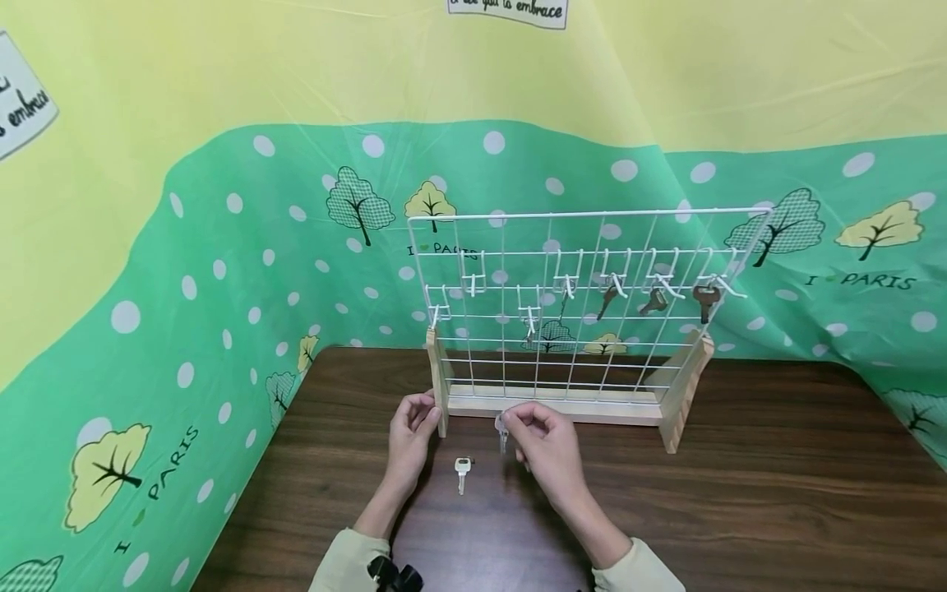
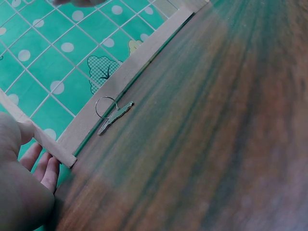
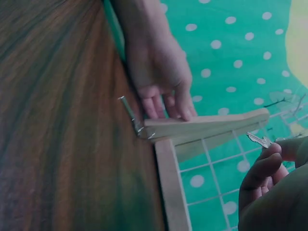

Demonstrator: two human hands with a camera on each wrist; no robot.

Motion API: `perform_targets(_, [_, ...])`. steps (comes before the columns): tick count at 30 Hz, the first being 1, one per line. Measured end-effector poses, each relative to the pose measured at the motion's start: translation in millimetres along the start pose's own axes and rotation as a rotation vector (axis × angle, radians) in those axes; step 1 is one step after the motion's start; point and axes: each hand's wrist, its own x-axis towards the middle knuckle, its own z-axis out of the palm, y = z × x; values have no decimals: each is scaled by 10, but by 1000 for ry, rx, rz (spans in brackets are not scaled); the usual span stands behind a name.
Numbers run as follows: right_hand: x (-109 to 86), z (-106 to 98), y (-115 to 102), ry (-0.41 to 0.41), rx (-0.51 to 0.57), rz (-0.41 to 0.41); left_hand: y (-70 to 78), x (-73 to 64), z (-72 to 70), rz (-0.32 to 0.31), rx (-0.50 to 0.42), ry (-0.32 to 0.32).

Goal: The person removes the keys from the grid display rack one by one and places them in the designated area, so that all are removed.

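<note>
A white wire grid rack (image 1: 592, 214) stands on wooden end supports. My left hand (image 1: 410, 440) holds its left wooden support (image 1: 438, 382); in the left wrist view the thumb and fingers (image 2: 49, 173) lie on either side of the wood. A small metal key (image 1: 502, 433) is pinched between the thumb and fingertips of my right hand (image 1: 551, 448), in front of the rack's base bar. The right wrist view shows this key (image 3: 259, 140) sticking out past the fingertips. Another key (image 1: 462, 474) lies on the table between my hands, with a ring (image 2: 105, 108) on it.
White hooks (image 1: 473, 284) hang along the grid. Several bear keys toward the right, among them a brown-headed key (image 1: 706, 301). The dark wooden table (image 1: 777, 510) extends in front and to the right. Behind it hangs a green and yellow printed cloth (image 1: 518, 148).
</note>
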Motion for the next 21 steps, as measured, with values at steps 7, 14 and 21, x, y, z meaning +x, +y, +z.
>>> perform_targets(7, [38,-14,139,-12,-55,21,6,-8,-2,-9,-11,-6])
perform_targets(14, [56,-13,267,-17,-98,-2,-6,4,-1,-2,-9,-6])
perform_targets(21, [47,-1,390,-30,-151,-13,-18,0,-4,-12,-15,-4])
